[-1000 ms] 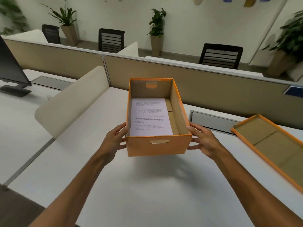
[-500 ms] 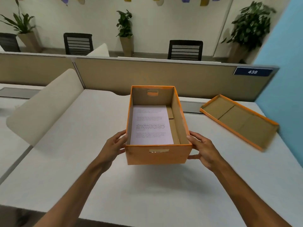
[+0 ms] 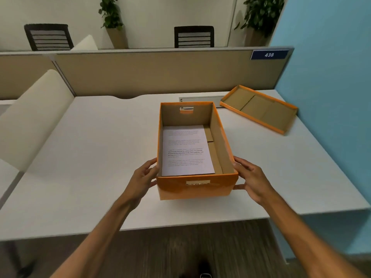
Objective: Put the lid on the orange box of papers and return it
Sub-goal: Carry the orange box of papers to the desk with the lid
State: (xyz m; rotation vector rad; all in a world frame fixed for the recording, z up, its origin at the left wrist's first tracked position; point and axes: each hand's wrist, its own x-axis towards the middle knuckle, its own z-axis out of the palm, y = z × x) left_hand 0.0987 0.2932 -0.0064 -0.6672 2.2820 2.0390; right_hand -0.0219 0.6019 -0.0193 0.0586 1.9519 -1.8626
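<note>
**Open Orange Box Gripped at Both Sides on White Desk**

Left hand [image 3: 143,177] pressed flat against the left wall of the open orange cardboard box [image 3: 197,187], fingers spread and curled round its near corner. Right hand [image 3: 252,179] doing the same on the right wall, thumb low by the bottom edge, fingers up near the rim. Both hands part open, clamping the box between them and holding nothing else. Whether the box rests on the white desk [image 3: 90,157] or sits slightly raised cannot be told.

Inside, lying flat against the left wall, a stack of white printed papers [image 3: 186,151], with a strip of bare brown cardboard floor showing along its right. Cut-out handle slots in the near and far walls.

Further back and to the right, well apart from the box, the shallow orange-rimmed cardboard lid [image 3: 259,108], upturned with its brown inside showing, close to the light blue wall [image 3: 331,97]. Behind the desk, a beige partition panel [image 3: 150,75] bearing a dark blue plate numbered 438 [image 3: 269,54]. Beyond it, two black slatted chairs [image 3: 193,37] and potted green plants [image 3: 112,19] against a pale wall.
</note>
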